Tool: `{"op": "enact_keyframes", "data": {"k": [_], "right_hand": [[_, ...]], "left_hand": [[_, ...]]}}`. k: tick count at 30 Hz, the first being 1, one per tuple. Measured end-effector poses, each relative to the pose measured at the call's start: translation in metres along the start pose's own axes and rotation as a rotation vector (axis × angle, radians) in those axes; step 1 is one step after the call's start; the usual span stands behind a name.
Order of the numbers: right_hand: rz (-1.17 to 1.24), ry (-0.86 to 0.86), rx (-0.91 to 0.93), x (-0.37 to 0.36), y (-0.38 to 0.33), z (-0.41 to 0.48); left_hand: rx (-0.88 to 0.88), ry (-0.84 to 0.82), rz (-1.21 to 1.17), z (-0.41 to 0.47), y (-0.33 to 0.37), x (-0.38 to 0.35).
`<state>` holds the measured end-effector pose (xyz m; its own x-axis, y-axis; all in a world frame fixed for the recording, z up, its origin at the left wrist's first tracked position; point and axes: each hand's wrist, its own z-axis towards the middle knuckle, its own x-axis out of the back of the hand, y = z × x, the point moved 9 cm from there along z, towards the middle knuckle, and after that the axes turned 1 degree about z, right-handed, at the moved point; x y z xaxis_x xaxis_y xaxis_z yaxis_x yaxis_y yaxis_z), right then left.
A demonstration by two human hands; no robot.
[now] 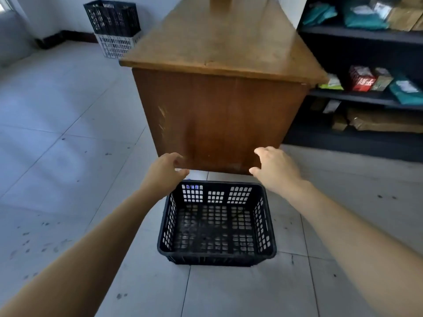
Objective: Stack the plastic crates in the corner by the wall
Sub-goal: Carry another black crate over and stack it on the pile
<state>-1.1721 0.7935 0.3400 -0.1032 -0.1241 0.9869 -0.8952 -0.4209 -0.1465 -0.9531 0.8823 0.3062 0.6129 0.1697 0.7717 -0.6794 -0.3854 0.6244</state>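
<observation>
Black crate: empty, upright on the tiled floor, near centre, just in front of a wooden counter.

Stack: black crate atop a white one, far left, in the corner by the wall; well apart from the near crate.

Left hand: spread, fingers curled, hovering above the crate's far-left corner; holds nothing.

Right hand: spread likewise above the far-right corner; empty.

Shelves: far right, packed goods; not involved.

Handling note: likely best to grip the two side rims evenly, lift level, skirt the counter's left side, and seat it squarely on the stack.
</observation>
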Motion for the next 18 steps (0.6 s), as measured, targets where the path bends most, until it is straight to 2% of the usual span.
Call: {"op": "enact_keyframes", "data": {"k": [3, 8, 14, 18], "right_hand": [[0.007, -0.081, -0.036, -0.091, 0.021, 0.009], [0.076, -0.136, -0.13, -0.212, 0.06, 0.031], [0.207, -0.253, -0.249, -0.33, 0.119, 0.05], [0.233, -0.185, -0.366, -0.375, 0.162, 0.054]], "left_hand": [[0.172, -0.068, -0.127, 0.016, -0.079, -0.064], [0.364, -0.051, -0.281, 0.041, -0.195, -0.142], [0.459, -0.07, -0.217, 0.062, -0.277, -0.212], [0.503, -0.05, -0.157, 0.074, -0.311, -0.244]]}}
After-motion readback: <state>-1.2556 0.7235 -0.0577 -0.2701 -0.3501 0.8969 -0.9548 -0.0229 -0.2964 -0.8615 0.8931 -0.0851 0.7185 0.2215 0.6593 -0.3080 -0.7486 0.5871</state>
